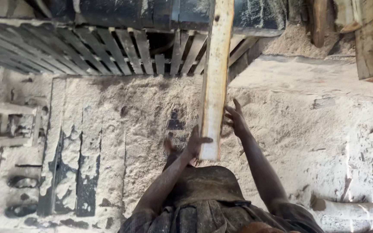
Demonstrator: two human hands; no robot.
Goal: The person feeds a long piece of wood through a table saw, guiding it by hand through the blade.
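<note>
A person steadies a long pale wooden plank (215, 82) over a sawdust-covered table (152, 112).

Nearest the plank's cut lower end, the left hand (194, 144) grips its left edge, thumb laid across the face and fingers wrapped behind; a little farther up the plank, the right hand (236, 120) rests open against its right edge, fingers spread, not closed round it; both bare forearms rise toward the plank from the person's dark checked clothing at the bottom of the view; left of the plank, the sawdust lies thick on the table, with dark gaps showing through; beyond the hands, the plank runs up and crosses a row of slanted metal slats (109, 51); past the plank's far end sits a dark rounded machine housing (121, 11); far right of the plank stand rough timber pieces (368, 39).
</note>
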